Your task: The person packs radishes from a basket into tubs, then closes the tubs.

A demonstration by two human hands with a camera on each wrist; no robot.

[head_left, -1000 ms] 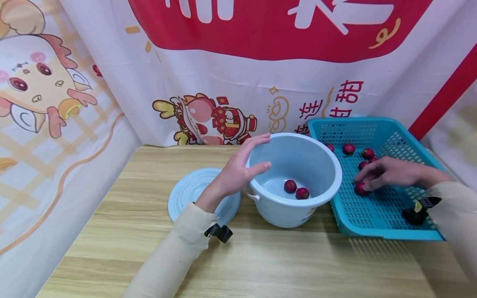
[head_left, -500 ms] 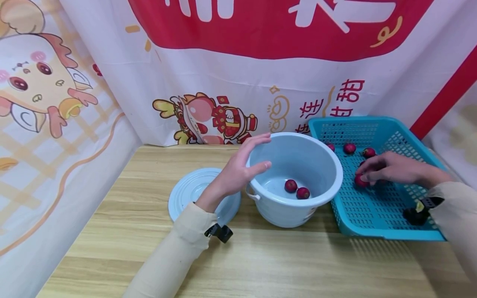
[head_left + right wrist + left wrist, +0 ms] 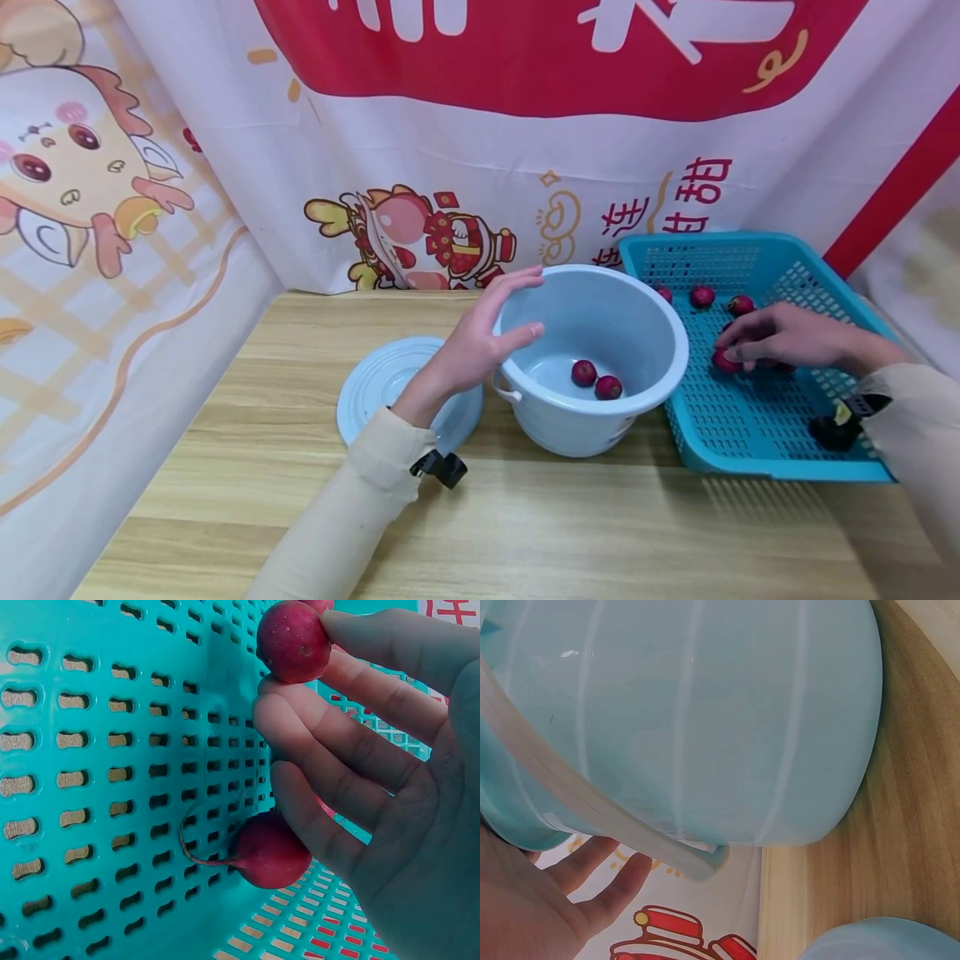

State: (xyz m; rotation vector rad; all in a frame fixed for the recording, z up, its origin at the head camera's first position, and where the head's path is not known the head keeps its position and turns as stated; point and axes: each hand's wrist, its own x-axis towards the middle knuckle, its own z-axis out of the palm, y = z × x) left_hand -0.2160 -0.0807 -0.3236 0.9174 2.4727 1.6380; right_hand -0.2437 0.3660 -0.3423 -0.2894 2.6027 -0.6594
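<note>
We're prob. at pick-up: our R hand (image 3: 795,337) pinches a radish (image 3: 722,362) in the basket (image 3: 787,469), just right of the bucket (image 3: 566,435); L hand (image 3: 480,340), fingers near-straight, at bucket's left rim. Next needs firm pinch, clean lift, imo.

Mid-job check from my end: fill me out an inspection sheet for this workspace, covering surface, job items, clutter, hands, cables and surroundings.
Surface: wood-grain table, bearing a light-blue bucket and a teal basket.
Job items: two red radishes inside the bucket; more radishes in the basket, some partly hidden, so no exact count.
Clutter: blue lid flat on the table, left of the bucket, partly covered by the left arm.
Left hand: at the bucket's rim, fingers extended; firm contact unclear.
Right hand: in the basket, pinching a radish.
Cables: nothing seen.
Surroundings: printed cloth behind the table; black devices on both wrists.
</note>
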